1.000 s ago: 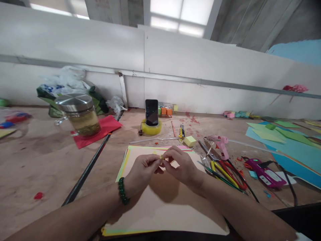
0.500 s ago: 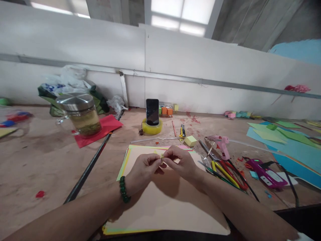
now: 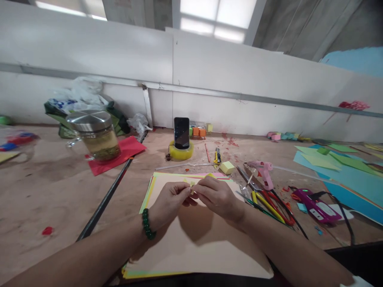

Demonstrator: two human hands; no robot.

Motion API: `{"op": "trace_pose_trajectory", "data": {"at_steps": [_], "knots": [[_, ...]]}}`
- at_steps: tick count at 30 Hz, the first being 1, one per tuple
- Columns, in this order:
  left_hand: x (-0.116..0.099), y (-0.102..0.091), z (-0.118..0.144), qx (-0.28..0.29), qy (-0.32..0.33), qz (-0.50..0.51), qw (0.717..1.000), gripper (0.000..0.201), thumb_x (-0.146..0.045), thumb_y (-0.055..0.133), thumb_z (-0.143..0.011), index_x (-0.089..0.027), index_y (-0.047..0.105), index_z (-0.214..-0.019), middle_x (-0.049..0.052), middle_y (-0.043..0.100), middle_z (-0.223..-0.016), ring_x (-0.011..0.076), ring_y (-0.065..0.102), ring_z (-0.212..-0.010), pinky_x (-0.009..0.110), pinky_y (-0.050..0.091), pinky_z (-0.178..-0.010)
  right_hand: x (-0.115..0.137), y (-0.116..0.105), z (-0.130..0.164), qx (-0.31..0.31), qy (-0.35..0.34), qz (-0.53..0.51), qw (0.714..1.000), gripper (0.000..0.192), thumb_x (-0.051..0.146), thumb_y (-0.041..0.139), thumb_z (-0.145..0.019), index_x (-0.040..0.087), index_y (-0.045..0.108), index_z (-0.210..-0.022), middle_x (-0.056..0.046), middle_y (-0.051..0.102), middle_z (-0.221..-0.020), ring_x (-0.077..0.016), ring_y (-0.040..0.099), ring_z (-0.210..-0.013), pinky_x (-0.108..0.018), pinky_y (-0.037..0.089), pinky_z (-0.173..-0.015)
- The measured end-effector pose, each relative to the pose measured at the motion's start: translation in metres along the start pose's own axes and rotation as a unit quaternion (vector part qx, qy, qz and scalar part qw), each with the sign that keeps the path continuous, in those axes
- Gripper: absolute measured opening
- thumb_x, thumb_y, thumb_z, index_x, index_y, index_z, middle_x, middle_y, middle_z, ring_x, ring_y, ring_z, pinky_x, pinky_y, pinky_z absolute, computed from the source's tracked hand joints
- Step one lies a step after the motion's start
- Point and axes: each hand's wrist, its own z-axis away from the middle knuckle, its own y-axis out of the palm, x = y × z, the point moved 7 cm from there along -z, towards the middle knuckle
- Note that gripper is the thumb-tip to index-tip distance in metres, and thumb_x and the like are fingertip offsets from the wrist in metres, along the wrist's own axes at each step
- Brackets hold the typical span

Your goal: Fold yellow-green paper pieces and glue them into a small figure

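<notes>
Over a stack of coloured paper sheets point(image 3: 197, 255), my two hands meet fingertip to fingertip. My left hand point(image 3: 172, 201), with a green bead bracelet point(image 3: 147, 225) at its wrist, pinches a small pale yellow paper piece point(image 3: 192, 186). My right hand point(image 3: 220, 197) is closed on the same piece from the other side, its fingers curled together. The paper piece is mostly hidden by the fingertips, so its full shape does not show. Just beyond the hands sits a pale yellow paper cube point(image 3: 227, 168).
A lidded glass mug of tea point(image 3: 100, 143) stands on red paper at left. A phone point(image 3: 181, 132) leans on a yellow tape roll point(image 3: 182, 152). Right of the sheets lie scissors point(image 3: 249, 179), yellow-handled pliers point(image 3: 271, 207), a pink glue gun point(image 3: 265, 173) and a purple power strip point(image 3: 317, 207).
My right hand has turned, and its fingers are now more curled over the yellow paper piece. The left hand has barely moved.
</notes>
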Motion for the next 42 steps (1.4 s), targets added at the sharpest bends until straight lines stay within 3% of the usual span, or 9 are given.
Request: {"op": "trace_pose_trajectory", "data": {"at_steps": [11, 15, 17, 20, 24, 26, 32, 38, 42], "knots": [[-0.001, 0.001, -0.001, 0.018, 0.004, 0.035, 0.999, 0.040, -0.054, 0.068, -0.070, -0.015, 0.064, -0.066, 0.004, 0.068, -0.065, 0.0170, 0.065, -0.066, 0.027, 0.049, -0.064, 0.004, 0.007, 0.000, 0.067, -0.024, 0.087, 0.994, 0.024, 0.011, 0.042, -0.092, 0.016, 0.064, -0.084, -0.007, 0.062, -0.073, -0.0158, 0.055, -0.064, -0.027, 0.046, -0.056], [-0.004, -0.001, -0.002, 0.012, 0.032, 0.000, 0.999, 0.043, -0.059, 0.063, -0.074, -0.015, 0.063, -0.068, 0.005, 0.068, -0.065, 0.0176, 0.065, -0.065, 0.027, 0.050, -0.063, -0.009, -0.001, -0.001, 0.009, 0.060, -0.076, 0.995, 0.019, 0.015, 0.047, -0.089, 0.017, 0.066, -0.092, -0.007, 0.066, -0.081, -0.0154, 0.060, -0.072, -0.027, 0.051, -0.062], [-0.003, -0.002, -0.002, 0.004, 0.043, -0.027, 0.999, 0.043, -0.059, 0.060, -0.076, -0.016, 0.062, -0.069, 0.005, 0.069, -0.068, 0.0181, 0.066, -0.065, 0.029, 0.051, -0.062, -0.025, 0.000, 0.003, -0.023, 0.154, -0.189, 0.970, 0.017, 0.021, 0.051, -0.090, 0.018, 0.067, -0.086, -0.006, 0.066, -0.079, -0.0138, 0.062, -0.070, -0.026, 0.052, -0.063], [-0.003, -0.001, -0.003, -0.006, 0.065, -0.070, 0.995, 0.043, -0.058, 0.056, -0.079, -0.017, 0.060, -0.069, 0.005, 0.068, -0.069, 0.0179, 0.065, -0.064, 0.029, 0.052, -0.062, -0.048, 0.012, 0.014, -0.044, 0.305, -0.307, 0.900, 0.019, 0.034, 0.060, -0.086, 0.017, 0.064, -0.082, -0.001, 0.063, -0.067, -0.0110, 0.058, -0.057, -0.023, 0.048, -0.051], [-0.009, 0.003, 0.001, 0.003, 0.106, -0.120, 0.987, 0.040, -0.053, 0.051, -0.084, -0.018, 0.061, -0.069, 0.004, 0.066, -0.068, 0.0161, 0.063, -0.063, 0.028, 0.051, -0.062, -0.052, 0.033, 0.023, 0.014, 0.389, -0.380, 0.839, 0.028, 0.043, 0.068, -0.077, 0.016, 0.062, -0.082, 0.000, 0.064, -0.063, -0.0101, 0.056, -0.053, -0.021, 0.045, -0.047], [-0.012, 0.004, 0.004, 0.011, 0.108, -0.118, 0.987, 0.038, -0.050, 0.050, -0.085, -0.017, 0.063, -0.071, 0.004, 0.066, -0.069, 0.0161, 0.063, -0.064, 0.028, 0.052, -0.063, -0.049, 0.035, 0.024, 0.025, 0.395, -0.373, 0.839, 0.028, 0.043, 0.066, -0.079, 0.016, 0.061, -0.074, 0.000, 0.063, -0.060, -0.0095, 0.055, -0.051, -0.021, 0.045, -0.047], [-0.008, 0.007, 0.004, 0.028, 0.077, -0.075, 0.994, 0.029, -0.044, 0.064, -0.075, -0.015, 0.066, -0.072, 0.004, 0.066, -0.067, 0.0154, 0.062, -0.063, 0.026, 0.052, -0.062, -0.042, 0.022, 0.017, -0.003, 0.353, -0.284, 0.892, 0.031, 0.040, 0.066, -0.078, 0.017, 0.056, -0.061, 0.003, 0.052, -0.052, -0.0070, 0.041, -0.045, -0.018, 0.032, -0.040], [-0.010, 0.006, 0.003, 0.024, 0.075, -0.101, 0.992, 0.027, -0.039, 0.061, -0.076, -0.016, 0.067, -0.064, 0.003, 0.066, -0.060, 0.0139, 0.060, -0.056, 0.024, 0.049, -0.056, -0.040, 0.026, 0.014, 0.059, 0.355, -0.434, 0.826, 0.041, 0.054, 0.058, -0.082, 0.016, 0.058, -0.065, 0.001, 0.054, -0.058, -0.0082, 0.048, -0.047, -0.021, 0.041, -0.044], [-0.012, 0.008, 0.007, 0.053, 0.083, -0.143, 0.985, 0.029, -0.038, 0.058, -0.078, -0.017, 0.064, -0.059, 0.001, 0.061, -0.053, 0.0115, 0.054, -0.050, 0.022, 0.043, -0.050, -0.036, 0.021, 0.011, 0.068, 0.320, -0.381, 0.865, 0.042, 0.054, 0.053, -0.085, 0.016, 0.056, -0.066, 0.002, 0.051, -0.057, -0.0077, 0.046, -0.048, -0.019, 0.039, -0.045]]}}
